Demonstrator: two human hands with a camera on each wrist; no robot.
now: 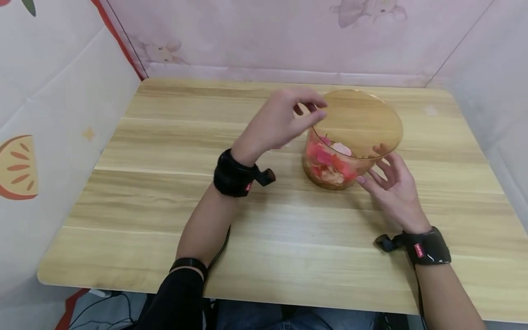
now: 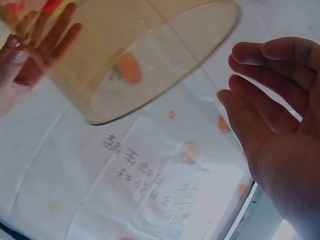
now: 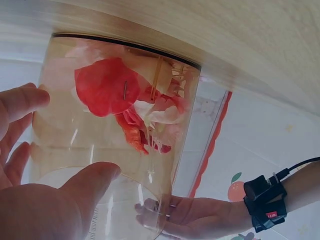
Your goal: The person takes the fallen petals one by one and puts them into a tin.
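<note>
A clear amber plastic tub (image 1: pixel 354 137) stands on the wooden table (image 1: pixel 165 211), a little right of the middle and towards the far edge. It has no lid on, and its wide round mouth faces up. In its bottom lies a loose heap of red, pink and pale petals (image 1: pixel 330 162); the right wrist view shows them (image 3: pixel 132 107) piled against the base with a few thin stalks among them, and the upper part of the tub holds nothing.

The person's right hand (image 1: pixel 392 188) rests against the near right side of the tub, fingers spread wide and nearly straight, thumb (image 3: pixel 92 182) flat on the wall. The left hand (image 1: pixel 278 121) hovers just beside the rim on the left, fingers loosely bent and close together, holding nothing; whether it touches the rim cannot be told. Each wrist wears a black strap (image 1: pixel 235 176).
</note>
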